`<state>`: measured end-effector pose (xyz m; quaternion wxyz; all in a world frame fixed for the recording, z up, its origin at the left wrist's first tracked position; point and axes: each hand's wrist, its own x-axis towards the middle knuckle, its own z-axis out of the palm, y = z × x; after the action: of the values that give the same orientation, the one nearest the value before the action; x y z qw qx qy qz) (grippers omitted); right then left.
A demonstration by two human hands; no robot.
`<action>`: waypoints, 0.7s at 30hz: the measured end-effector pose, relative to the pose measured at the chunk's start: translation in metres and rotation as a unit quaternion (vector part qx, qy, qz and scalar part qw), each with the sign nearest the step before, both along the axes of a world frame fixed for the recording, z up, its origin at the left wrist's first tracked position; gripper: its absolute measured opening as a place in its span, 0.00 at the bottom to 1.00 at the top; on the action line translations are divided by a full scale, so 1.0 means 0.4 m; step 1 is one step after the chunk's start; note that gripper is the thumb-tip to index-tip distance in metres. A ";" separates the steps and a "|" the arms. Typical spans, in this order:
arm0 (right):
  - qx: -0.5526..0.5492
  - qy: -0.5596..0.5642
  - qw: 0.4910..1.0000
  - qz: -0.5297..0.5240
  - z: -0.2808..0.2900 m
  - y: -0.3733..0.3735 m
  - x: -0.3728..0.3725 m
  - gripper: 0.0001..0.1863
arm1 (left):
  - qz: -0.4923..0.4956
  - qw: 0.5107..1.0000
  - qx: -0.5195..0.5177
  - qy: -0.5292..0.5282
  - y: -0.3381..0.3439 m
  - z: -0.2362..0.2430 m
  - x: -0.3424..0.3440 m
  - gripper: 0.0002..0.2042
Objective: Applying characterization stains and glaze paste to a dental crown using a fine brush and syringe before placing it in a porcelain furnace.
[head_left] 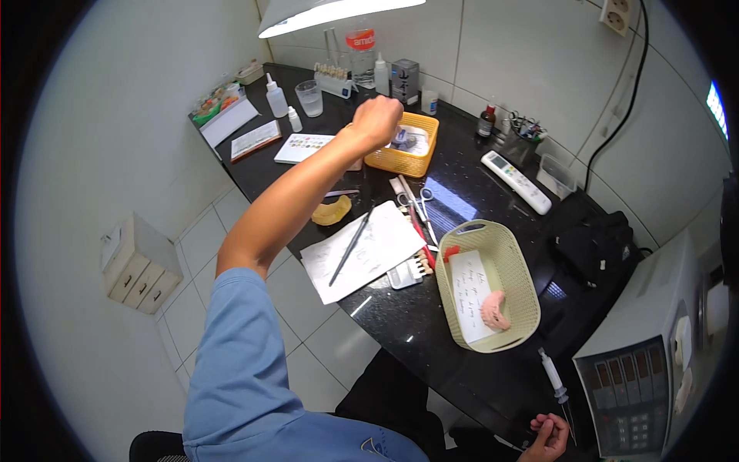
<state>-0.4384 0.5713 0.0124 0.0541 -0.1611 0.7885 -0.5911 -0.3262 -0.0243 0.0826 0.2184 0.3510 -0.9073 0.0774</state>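
Note:
My left arm, in a blue sleeve, stretches across the desk, and my left hand [377, 122] is closed above the yellow basket [419, 163]. The fingertips are hidden behind the hand, so I cannot make out what they hold. Inside that basket lie a white paper and a bluish-grey object [402, 140]. At the lower right, my right hand [548, 435] rests by the desk edge with its fingers curled in and nothing visible in them. Beside it lies a syringe [552, 373] with a thin metal tool. A pale green basket [526, 323] holds a handwritten note [466, 289] and a pink dental model [495, 311].
Mid-desk are a white paper [385, 254], a black pen [350, 250], scissors [425, 208] and a yellowish dental model [332, 211]. Bottles and a plastic cup [309, 98] stand at the back. A remote control [516, 182] lies right; a grey machine [639, 369] stands at the near right.

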 end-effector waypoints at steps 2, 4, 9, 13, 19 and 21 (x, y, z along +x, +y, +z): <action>0.015 0.018 1.000 0.001 -0.014 -0.006 -0.004 0.10 | 0.031 0.999 0.020 0.020 -0.035 0.042 0.085 0.07; 0.001 0.046 0.997 -0.059 -0.022 -0.008 -0.005 0.12 | 0.082 0.996 -0.020 0.001 -0.088 0.076 0.211 0.07; 0.006 0.080 0.994 -0.079 -0.042 -0.024 -0.009 0.12 | 0.232 0.933 0.115 -0.251 -0.286 0.071 0.537 0.19; 0.068 0.117 0.989 -0.066 -0.048 -0.040 -0.007 0.11 | 0.225 0.940 0.205 -0.155 -0.409 -0.031 0.712 0.44; 0.123 0.140 0.980 -0.069 -0.048 -0.064 0.000 0.10 | 0.243 0.914 0.300 -0.126 -0.470 -0.095 0.799 0.53; 0.133 0.139 0.979 -0.068 -0.048 -0.068 0.002 0.11 | 0.217 0.921 0.296 -0.132 -0.447 -0.074 0.805 0.53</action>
<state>-0.4376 0.5443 -0.0066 -0.0755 -0.1788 0.8688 -0.4555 -0.0043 -0.2033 0.0532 -0.0388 0.5741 -0.8113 -0.1035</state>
